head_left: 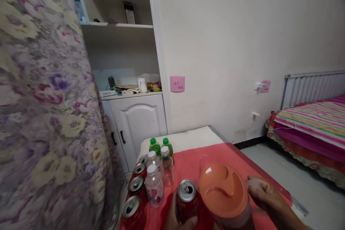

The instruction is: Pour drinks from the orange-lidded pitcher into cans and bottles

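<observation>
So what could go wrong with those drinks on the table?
The red can in the left hand looks open, so tilting it might spill any drink inside. The orange-lidded pitcher, with the right hand at its handle, stands close by, so the two could knock together. The bottles and other cans are crowded, so one bump might topple several.

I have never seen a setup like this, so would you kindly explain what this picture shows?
There is no robot here: a person works bare-handed, seen in one picture from a camera worn on their head, looking forward and down. Their left hand holds a red can; their right hand seems to grip the side of an orange-lidded pitcher. On the table, partly covered by a red cloth, stand more red cans, white-capped bottles and green-capped bottles.
</observation>
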Demonstrator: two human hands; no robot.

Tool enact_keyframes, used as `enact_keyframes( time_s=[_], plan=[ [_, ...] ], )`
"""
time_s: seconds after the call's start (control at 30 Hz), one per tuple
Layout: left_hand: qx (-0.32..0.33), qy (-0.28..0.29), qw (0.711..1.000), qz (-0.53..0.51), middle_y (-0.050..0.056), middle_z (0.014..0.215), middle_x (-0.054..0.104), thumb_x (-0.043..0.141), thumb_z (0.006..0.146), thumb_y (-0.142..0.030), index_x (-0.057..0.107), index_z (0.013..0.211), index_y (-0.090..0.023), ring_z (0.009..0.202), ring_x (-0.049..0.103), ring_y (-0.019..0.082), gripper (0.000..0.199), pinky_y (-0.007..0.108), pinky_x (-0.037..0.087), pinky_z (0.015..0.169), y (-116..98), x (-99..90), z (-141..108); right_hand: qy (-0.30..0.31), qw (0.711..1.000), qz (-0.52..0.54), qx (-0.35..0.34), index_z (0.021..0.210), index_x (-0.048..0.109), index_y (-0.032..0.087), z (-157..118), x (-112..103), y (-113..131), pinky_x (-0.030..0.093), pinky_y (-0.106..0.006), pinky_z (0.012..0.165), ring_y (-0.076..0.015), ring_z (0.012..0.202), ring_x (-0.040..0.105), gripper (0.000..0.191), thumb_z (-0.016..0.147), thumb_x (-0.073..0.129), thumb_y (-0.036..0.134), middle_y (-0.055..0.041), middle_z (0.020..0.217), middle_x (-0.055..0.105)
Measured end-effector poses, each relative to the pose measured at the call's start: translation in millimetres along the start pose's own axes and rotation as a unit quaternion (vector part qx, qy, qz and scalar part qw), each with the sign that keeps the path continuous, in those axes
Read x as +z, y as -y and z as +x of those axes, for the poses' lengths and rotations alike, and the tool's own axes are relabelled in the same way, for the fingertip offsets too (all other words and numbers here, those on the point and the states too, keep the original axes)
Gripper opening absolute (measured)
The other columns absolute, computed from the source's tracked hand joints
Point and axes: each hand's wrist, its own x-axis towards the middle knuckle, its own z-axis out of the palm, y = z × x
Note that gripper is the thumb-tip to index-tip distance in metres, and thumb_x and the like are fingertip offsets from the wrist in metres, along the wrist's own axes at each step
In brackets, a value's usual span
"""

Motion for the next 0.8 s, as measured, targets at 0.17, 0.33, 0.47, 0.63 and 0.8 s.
enact_keyframes(
  time_s=[0.17,0.33,0.47,0.63,0.8],
  plan=[
    [0.008,0.009,0.995,-0.102,0.022,0.138,0.065,0.094,0.051,-0.050,0.049,0.138,-0.017,0.133,0.057,0.042,0.104,0.052,0.044,0.112,11,2.2,-1,-0.021,1.000,-0.003,0.011,0.062,0.045,0.022,-6,-2,4,0.014,-0.028,0.051,-0.0102,0.055,0.018,0.054,0.074,0.072,0.067,0.0071,0.061,0.025],
    [0.019,0.024,0.993,-0.116,0.018,0.134,0.069,0.095,0.054,-0.041,0.052,0.133,-0.018,0.127,0.062,0.039,0.093,0.048,0.049,0.106,8,2.8,-5,-0.031,0.999,-0.017,0.014,0.058,0.053,0.021,-7,-3,7,0.023,-0.027,0.047,-0.0111,0.051,0.026,0.053,0.069,0.074,0.068,0.0045,0.057,0.034],
    [0.021,0.026,0.995,-0.098,0.016,0.134,0.069,0.093,0.057,-0.039,0.053,0.133,-0.019,0.128,0.061,0.038,0.088,0.046,0.048,0.108,6,1.3,-4,-0.035,0.999,-0.018,0.005,0.054,0.053,0.021,-8,0,14,0.033,-0.028,0.048,-0.0119,0.049,0.031,0.053,0.068,0.077,0.066,0.0030,0.052,0.041],
    [0.022,0.005,0.997,-0.072,0.016,0.132,0.070,0.088,0.058,-0.027,0.053,0.132,-0.018,0.124,0.063,0.037,0.083,0.047,0.049,0.106,6,2.7,-4,-0.029,0.999,-0.023,0.012,0.060,0.061,0.021,-9,4,28,0.032,-0.028,0.049,-0.0136,0.051,0.036,0.047,0.070,0.077,0.063,0.0013,0.056,0.047],
    [0.023,0.028,0.997,-0.067,0.014,0.131,0.071,0.081,0.065,-0.019,0.053,0.132,-0.018,0.124,0.064,0.035,0.073,0.043,0.050,0.105,-3,3.9,-7,-0.021,1.000,-0.008,0.018,0.056,0.054,0.021,-7,5,34,0.019,-0.027,0.047,-0.0105,0.050,0.024,0.050,0.066,0.080,0.062,0.0049,0.055,0.035]
  ],
)
